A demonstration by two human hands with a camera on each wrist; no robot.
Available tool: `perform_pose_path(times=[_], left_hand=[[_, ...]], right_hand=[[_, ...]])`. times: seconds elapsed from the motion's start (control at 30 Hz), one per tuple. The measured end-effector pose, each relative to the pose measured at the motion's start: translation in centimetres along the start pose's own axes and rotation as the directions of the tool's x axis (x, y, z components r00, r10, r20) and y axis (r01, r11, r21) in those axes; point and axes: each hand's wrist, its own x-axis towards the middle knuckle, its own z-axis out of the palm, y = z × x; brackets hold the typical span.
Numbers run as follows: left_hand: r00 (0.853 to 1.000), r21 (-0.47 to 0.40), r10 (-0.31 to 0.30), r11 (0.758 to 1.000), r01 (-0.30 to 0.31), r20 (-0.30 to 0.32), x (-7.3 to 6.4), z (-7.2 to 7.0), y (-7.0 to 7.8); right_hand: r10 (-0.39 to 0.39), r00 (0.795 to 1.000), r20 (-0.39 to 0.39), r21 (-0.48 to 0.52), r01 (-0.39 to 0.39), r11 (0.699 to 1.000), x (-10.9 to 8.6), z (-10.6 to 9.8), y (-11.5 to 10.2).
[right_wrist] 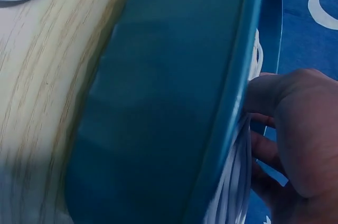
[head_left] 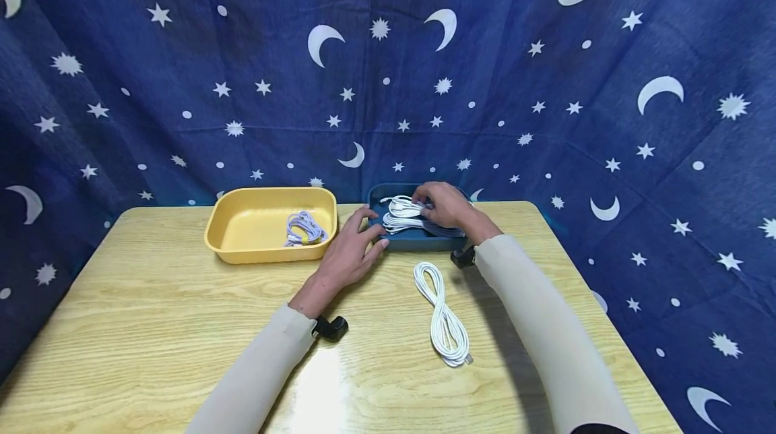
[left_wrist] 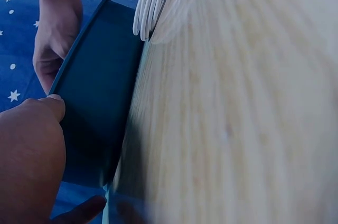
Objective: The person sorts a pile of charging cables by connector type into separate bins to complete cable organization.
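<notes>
In the head view a dark blue bin (head_left: 418, 244) stands at the table's back edge with bundled white cables (head_left: 400, 222) inside. My right hand (head_left: 446, 205) reaches into it from the right, with thumb and curled fingers pinching a white cable; the right wrist view shows the bundle's strands (right_wrist: 232, 182) beside that hand (right_wrist: 306, 129), partly behind the bin's wall. Spread over the bin's left end, my left hand (head_left: 348, 252) touches the rim. Its thumb (left_wrist: 55, 105) lies on the rim in the left wrist view. On the table in front lies a coiled white cable (head_left: 445, 319) in a figure eight.
To the left stands a yellow bin (head_left: 242, 256) holding a light purple cable bundle (head_left: 305, 228) with a yellow tie. A blue curtain (head_left: 388, 50) with moons and stars hangs behind the wooden table (head_left: 151, 326).
</notes>
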Motion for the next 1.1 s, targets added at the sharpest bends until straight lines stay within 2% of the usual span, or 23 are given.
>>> perform_pose_path(times=[0.17,0.5,0.63,0.8,1.1], left_hand=[[1.000,0.002,0.013,1.000,-0.012,-0.003,0.0,-0.1,0.0],[1.000,0.003,-0.003,1.000,0.003,0.005,0.0,-0.1,-0.1],[1.000,0.002,-0.009,1.000,0.009,0.019,0.0,-0.1,-0.1],[1.000,0.006,0.013,1.000,-0.013,-0.004,0.0,-0.1,-0.1],[1.000,-0.004,0.015,1.000,-0.015,-0.013,0.0,0.0,-0.2]], right_hand=[[-0.013,1.000,0.004,0.019,0.013,1.000,0.3,0.2,-0.1],[0.056,0.998,-0.037,0.086,-0.052,0.995,-0.4,-0.5,-0.3],[0.084,0.996,-0.044,0.151,-0.076,0.986,-1.2,-0.5,-0.3],[0.093,0.993,-0.067,0.201,-0.078,0.977,-2.5,-0.6,-0.3],[0.095,0.983,-0.158,0.288,-0.046,0.956,-5.2,-0.8,-1.1]])
